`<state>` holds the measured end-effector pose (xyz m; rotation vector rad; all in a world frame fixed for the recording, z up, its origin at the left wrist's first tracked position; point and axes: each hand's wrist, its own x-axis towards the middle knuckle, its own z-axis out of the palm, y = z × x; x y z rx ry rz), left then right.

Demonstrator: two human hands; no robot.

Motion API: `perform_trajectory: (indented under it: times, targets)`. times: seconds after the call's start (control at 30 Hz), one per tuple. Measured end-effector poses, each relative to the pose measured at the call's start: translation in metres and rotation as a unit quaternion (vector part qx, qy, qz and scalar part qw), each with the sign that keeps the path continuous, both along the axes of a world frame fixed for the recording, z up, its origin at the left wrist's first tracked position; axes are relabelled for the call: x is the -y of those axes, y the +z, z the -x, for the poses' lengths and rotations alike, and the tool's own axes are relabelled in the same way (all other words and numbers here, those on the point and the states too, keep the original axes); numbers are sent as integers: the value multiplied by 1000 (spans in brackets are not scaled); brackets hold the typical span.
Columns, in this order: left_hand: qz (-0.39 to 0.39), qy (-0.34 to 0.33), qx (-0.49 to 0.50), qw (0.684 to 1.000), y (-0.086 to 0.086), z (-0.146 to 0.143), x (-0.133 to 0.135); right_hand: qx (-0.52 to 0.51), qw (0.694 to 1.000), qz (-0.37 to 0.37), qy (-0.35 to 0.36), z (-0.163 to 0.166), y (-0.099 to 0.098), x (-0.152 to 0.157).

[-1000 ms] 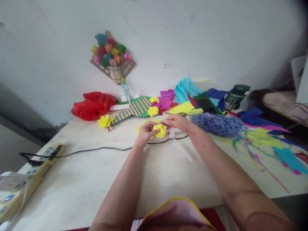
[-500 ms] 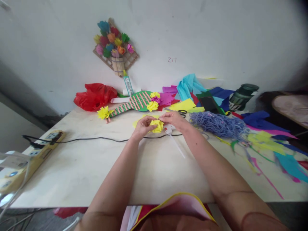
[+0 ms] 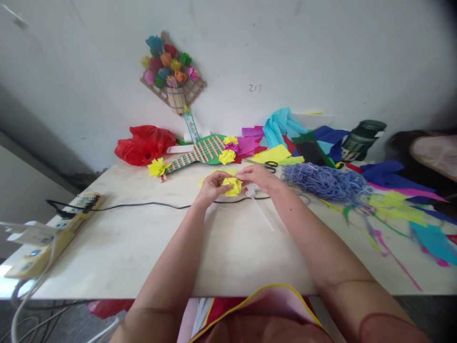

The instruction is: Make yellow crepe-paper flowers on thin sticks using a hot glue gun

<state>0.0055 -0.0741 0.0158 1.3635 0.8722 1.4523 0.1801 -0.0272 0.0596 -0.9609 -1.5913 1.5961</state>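
Between my two hands is a yellow crepe-paper flower (image 3: 233, 187), held just above the table. My left hand (image 3: 213, 187) pinches its left side, thumb in front. At its upper right, the fingertips of my right hand (image 3: 257, 176) are closed on the petals. A white glue gun (image 3: 251, 190) with a clear glue stick lies beside and partly under my right hand. Behind the hands lies a green guitar-shaped cutout (image 3: 210, 148) with pink strips, yellow flowers and a purple one. Scissors (image 3: 270, 166) rest beyond my right hand.
A power strip (image 3: 67, 233) sits at the left, its black cord (image 3: 143, 205) crossing the table. Blue-purple yarn (image 3: 324, 182), paper scraps (image 3: 433, 243) and a dark green bottle (image 3: 363, 139) are on the right. A red plastic bag (image 3: 144, 144) and glue bottle (image 3: 191, 126) stand at the back.
The camera view has shifted slightly. Both hands keep their hold on the yellow flower, with hardly any movement.
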Motion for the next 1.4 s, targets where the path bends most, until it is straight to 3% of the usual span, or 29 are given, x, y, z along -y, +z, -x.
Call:
perform_trajectory:
  times: [0.23, 0.8, 1.07, 1.4]
  targets:
    - [-2, -2, -6, 1000, 2, -2, 1, 11, 1000, -6, -15, -1, -1, -1]
    - [-10, 5, 23, 1000, 1, 1, 0, 57, 989, -129, -37, 6, -3, 4]
    - [3, 3, 32, 999, 2, 1, -2, 16, 993, -114, 4, 2, -1, 1]
    - [23, 1, 27, 999, -2, 1, -8, 50, 992, -106, -40, 4, 2, 4]
